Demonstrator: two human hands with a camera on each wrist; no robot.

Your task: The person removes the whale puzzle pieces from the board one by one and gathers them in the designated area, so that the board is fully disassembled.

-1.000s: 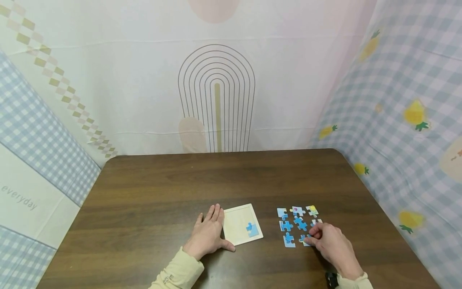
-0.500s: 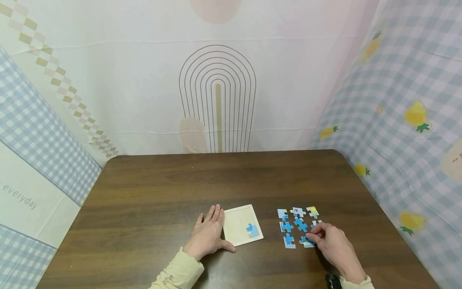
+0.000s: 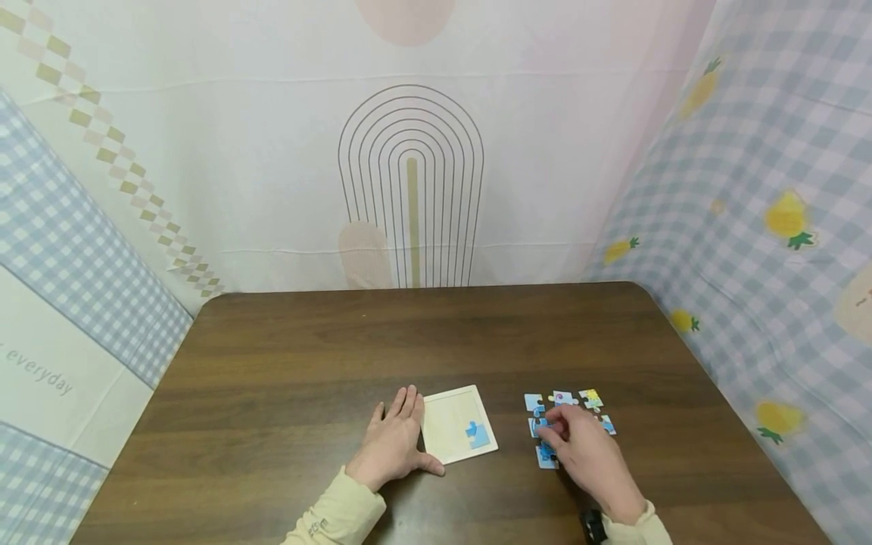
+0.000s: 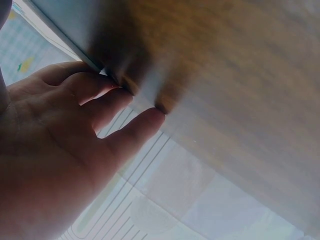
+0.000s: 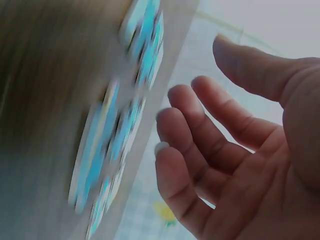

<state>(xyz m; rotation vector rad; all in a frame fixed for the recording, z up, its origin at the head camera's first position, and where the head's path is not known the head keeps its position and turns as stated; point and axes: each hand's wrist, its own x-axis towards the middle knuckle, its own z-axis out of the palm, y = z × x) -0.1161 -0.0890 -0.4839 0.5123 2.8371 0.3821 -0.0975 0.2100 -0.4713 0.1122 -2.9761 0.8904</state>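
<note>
My left hand [image 3: 395, 443] lies on the table with straight fingers along the left edge of a shallow square wooden puzzle tray [image 3: 443, 428]. Its thumb rests by the tray's near left corner. One blue jigsaw piece [image 3: 478, 435] sits in the tray's near right corner. To the right, my right hand [image 3: 589, 454] hovers over a group of loose jigsaw pieces [image 3: 547, 459], hiding some from the head view. The right wrist view shows its thumb and fingers [image 5: 172, 170] apart with nothing between them, just off the blurred blue pieces [image 5: 95, 155].
The brown wooden table [image 3: 306, 348] extends around the tray and pieces. Behind it hangs a pale cloth [image 3: 272, 166], with a checked blue cloth [image 3: 736, 227] along the right side.
My right hand has moved left from the right side of the loose pieces to over their middle, uncovering a piece on the right. My left hand and the tray have stayed put.
</note>
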